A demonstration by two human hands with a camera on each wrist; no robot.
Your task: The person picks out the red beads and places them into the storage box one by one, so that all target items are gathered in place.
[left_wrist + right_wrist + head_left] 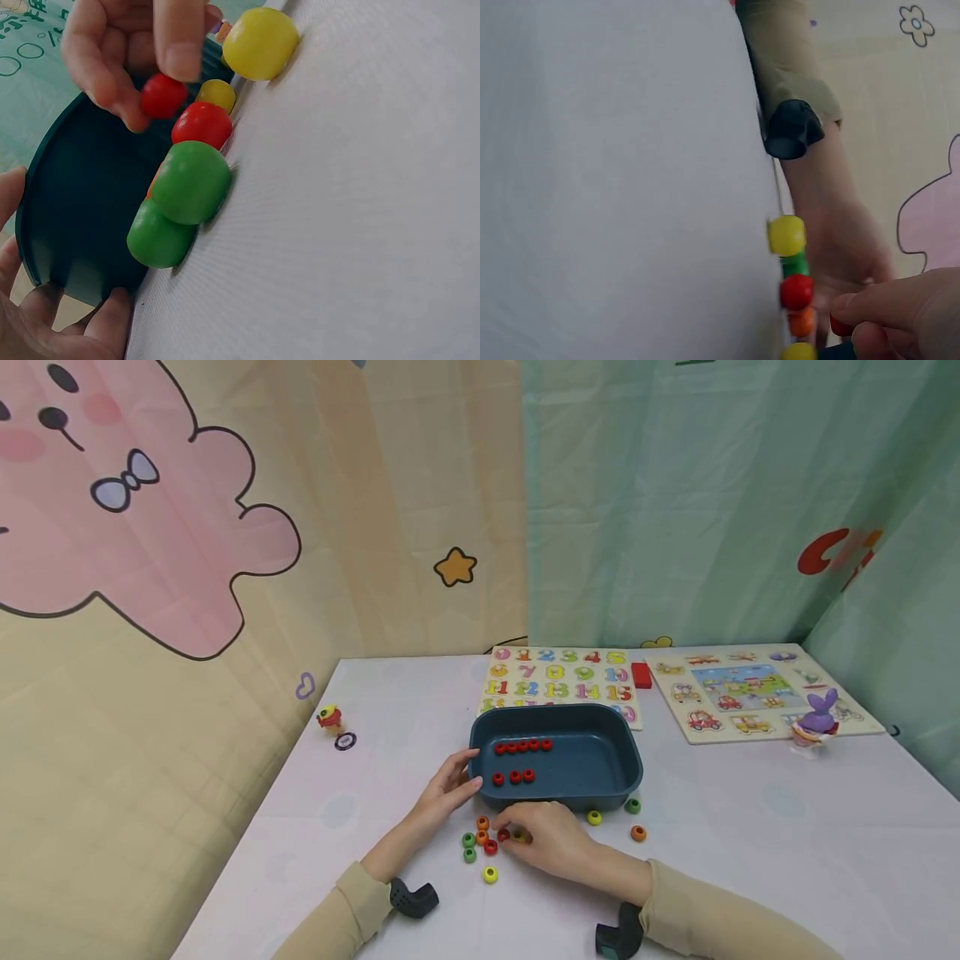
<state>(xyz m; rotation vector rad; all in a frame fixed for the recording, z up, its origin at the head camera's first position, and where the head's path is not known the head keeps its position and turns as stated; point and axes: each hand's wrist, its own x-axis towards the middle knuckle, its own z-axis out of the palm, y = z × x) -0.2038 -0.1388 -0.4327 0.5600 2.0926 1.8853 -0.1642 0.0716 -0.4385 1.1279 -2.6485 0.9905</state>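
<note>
A dark blue tray (555, 793) stands on the table with two rows of red beads (522, 746) inside. My left hand (448, 789) holds its left end, thumb and fingers spread along the wall and rim. In front of the tray, my right hand (551, 839) pinches a red bead (163, 96) between thumb and finger, just above the loose beads. Around it lie another red bead (491, 847), orange beads (482, 822), green beads (468, 840) and a yellow bead (490, 875). A yellow bead (520, 836) is partly hidden by the right hand.
Right of my right hand lie a yellow bead (594, 817), a green bead (633, 806) and an orange bead (638, 833). Behind the tray are a number board (558, 681), a red block (641, 675) and a vehicle puzzle (750, 693). Small toys stand left (330, 719) and right (816, 722).
</note>
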